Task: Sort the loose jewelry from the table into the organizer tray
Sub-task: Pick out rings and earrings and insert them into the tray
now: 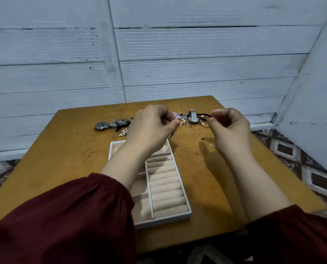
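A white organizer tray (164, 219) lined in beige lies on the wooden table (63, 159), ring rolls down its right column. My left hand (155, 126) hovers over its far end, fingertips pinched near some pale beads (181, 123); a dark strand (171, 135) hangs below it. My right hand (229, 126) pinches the end of a black cord (204, 115) that runs toward a silver watch (193, 117). Whether both hands hold one piece is unclear. Thin rings (193, 133) and pink pieces (178, 116) lie between the hands.
A dark-faced watch (101, 125), a tangle of chains (122, 121) and pearl beads (123, 132) lie at the far left of the tray. A small heart charm (210, 145) sits under my right wrist. Blue plank walls close in behind and on the right.
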`<state>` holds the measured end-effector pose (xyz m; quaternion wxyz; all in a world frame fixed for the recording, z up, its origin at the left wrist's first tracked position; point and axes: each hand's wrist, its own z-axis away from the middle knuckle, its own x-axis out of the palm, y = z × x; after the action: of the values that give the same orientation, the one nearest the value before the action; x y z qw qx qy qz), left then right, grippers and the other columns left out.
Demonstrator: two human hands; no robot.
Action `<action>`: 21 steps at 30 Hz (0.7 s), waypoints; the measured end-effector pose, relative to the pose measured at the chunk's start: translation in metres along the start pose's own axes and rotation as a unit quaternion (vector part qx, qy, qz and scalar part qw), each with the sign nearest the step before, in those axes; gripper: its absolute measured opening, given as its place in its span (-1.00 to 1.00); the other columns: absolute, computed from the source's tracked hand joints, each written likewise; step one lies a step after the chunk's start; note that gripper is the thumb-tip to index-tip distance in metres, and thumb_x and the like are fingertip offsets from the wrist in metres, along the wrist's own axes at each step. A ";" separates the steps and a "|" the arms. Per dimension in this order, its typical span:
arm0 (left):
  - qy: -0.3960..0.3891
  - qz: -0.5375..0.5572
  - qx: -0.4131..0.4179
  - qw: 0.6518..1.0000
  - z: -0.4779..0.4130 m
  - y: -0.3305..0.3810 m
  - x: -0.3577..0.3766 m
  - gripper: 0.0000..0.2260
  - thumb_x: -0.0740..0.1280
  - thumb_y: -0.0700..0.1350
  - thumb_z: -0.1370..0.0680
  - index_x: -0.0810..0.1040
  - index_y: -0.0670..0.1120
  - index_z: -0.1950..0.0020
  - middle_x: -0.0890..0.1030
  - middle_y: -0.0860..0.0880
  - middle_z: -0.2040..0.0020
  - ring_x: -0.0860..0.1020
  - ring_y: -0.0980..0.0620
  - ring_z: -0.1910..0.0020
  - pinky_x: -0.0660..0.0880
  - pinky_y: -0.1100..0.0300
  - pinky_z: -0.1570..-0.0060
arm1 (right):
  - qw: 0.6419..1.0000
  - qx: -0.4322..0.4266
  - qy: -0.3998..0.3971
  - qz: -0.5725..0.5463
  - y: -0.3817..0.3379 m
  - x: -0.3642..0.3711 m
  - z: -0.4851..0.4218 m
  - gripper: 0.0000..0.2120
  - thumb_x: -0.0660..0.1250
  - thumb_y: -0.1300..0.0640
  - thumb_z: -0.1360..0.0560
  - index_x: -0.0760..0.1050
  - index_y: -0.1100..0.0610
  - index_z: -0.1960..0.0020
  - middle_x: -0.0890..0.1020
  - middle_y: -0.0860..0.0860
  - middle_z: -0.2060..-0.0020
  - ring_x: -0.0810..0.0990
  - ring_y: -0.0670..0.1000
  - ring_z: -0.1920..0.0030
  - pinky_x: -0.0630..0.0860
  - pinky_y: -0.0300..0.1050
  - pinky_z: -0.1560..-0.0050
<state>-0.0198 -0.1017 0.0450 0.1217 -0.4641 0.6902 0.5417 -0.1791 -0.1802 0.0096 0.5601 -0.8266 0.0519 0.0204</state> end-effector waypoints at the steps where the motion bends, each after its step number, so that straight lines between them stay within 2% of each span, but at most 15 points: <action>1: -0.006 -0.003 0.000 1.000 -0.004 0.000 0.005 -0.93 0.43 0.00 -0.45 0.60 0.05 0.21 0.62 0.12 0.30 0.58 0.12 0.23 0.49 0.18 0.20 | 1.000 -0.005 0.002 0.002 0.003 -0.001 -0.004 -0.80 0.38 0.25 -0.42 0.51 -0.05 0.18 0.58 -0.12 0.26 0.55 -0.09 0.22 0.54 -0.10 0.08; 3: -0.020 -0.014 0.005 1.000 -0.013 0.000 0.015 -0.92 0.42 -0.01 -0.45 0.58 0.06 0.23 0.61 0.12 0.30 0.58 0.10 0.22 0.53 0.11 0.16 | 1.000 -0.014 0.003 0.016 0.009 -0.003 -0.011 -0.78 0.38 0.27 -0.44 0.50 -0.06 0.19 0.58 -0.13 0.25 0.54 -0.12 0.22 0.50 -0.16 0.10; 8: -0.043 -0.042 -0.003 0.998 -0.037 -0.001 0.035 -0.95 0.42 -0.03 -0.45 0.60 0.02 0.17 0.63 0.10 0.26 0.59 0.04 0.16 0.54 0.05 0.10 | 0.997 -0.012 -0.009 0.077 0.028 0.000 -0.036 -0.85 0.37 0.23 -0.42 0.53 -0.02 0.12 0.57 -0.15 0.28 0.54 -0.10 0.22 0.55 -0.01 0.03; 13: -0.091 -0.103 -0.019 0.990 -0.060 -0.003 0.056 -0.94 0.43 -0.04 -0.44 0.62 0.05 0.11 0.65 0.03 0.12 0.59 -0.04 0.05 0.55 0.03 0.03 | 0.985 -0.019 -0.063 0.160 0.034 0.004 -0.065 -0.89 0.35 0.18 -0.46 0.54 0.00 0.05 0.54 -0.18 0.26 0.54 -0.09 0.20 0.46 -0.20 0.21; 17: -0.155 -0.164 -0.031 0.974 -0.073 -0.001 0.074 -0.91 0.46 0.00 -0.43 0.61 0.05 0.11 0.65 -0.04 0.02 0.58 -0.08 -0.01 0.54 0.02 -0.04 | 0.979 0.017 -0.083 0.187 0.043 0.014 -0.079 -0.86 0.32 0.21 -0.45 0.55 -0.02 0.07 0.55 -0.18 0.28 0.59 -0.05 0.13 0.55 -0.09 0.04; 21: -0.184 -0.212 -0.026 0.959 -0.081 -0.003 0.090 -0.86 0.44 0.04 -0.45 0.61 0.04 0.05 0.63 -0.04 -0.04 0.56 -0.08 -0.05 0.51 0.08 -0.02 | 0.979 0.029 -0.065 0.190 0.059 0.017 -0.080 -0.85 0.34 0.20 -0.43 0.51 -0.06 0.18 0.55 -0.19 0.32 0.60 -0.05 0.15 0.54 -0.10 0.05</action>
<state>-0.0390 -0.2166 0.0138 0.3467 -0.4946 0.5275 0.5974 -0.1703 -0.2773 -0.0162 0.5722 -0.7817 0.1720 0.1788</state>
